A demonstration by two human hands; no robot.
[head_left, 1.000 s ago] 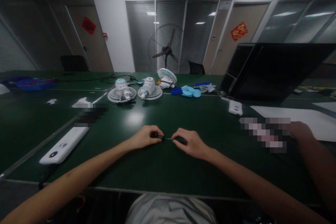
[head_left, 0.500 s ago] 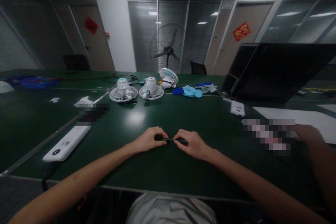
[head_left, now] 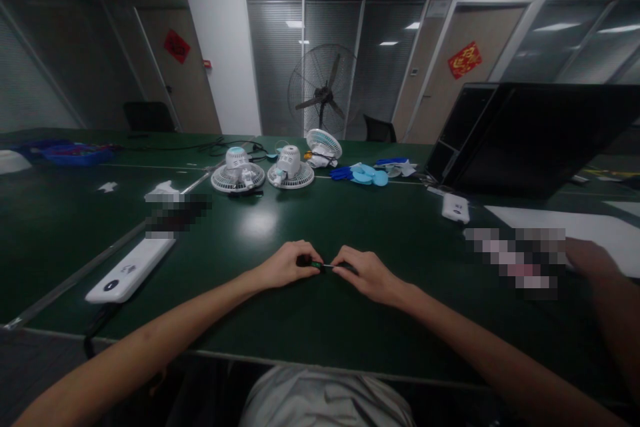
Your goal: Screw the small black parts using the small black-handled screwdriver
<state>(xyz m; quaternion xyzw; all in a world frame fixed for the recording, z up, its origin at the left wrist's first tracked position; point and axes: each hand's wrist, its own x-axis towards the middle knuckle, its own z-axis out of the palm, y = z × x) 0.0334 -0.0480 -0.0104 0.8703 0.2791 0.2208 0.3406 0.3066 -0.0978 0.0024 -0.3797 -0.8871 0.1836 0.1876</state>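
Just above the green tabletop, my left hand (head_left: 286, 265) is closed, pinching a small dark piece with a green part (head_left: 315, 265) between thumb and fingers. Its exact kind is too small to make out. Opposite it, my right hand (head_left: 373, 273) grips a screwdriver (head_left: 349, 268) by its dark handle. The thin metal shaft points left and meets the end of the dark piece, between the two sets of fingertips. Both hands partly cover what they hold.
Small white fans (head_left: 290, 173) stand behind my hands, beside blue gloves and light-blue parts (head_left: 369, 175). White power banks lie left (head_left: 133, 273) and right (head_left: 455, 208). A large black monitor (head_left: 540, 140) is at right. Another person's arm (head_left: 595, 263) rests near white paper (head_left: 555, 223).
The scene has shifted slightly rightward in view as the head turned a little. Both hands keep nearly the same pose, with the screwdriver and small dark piece still together.
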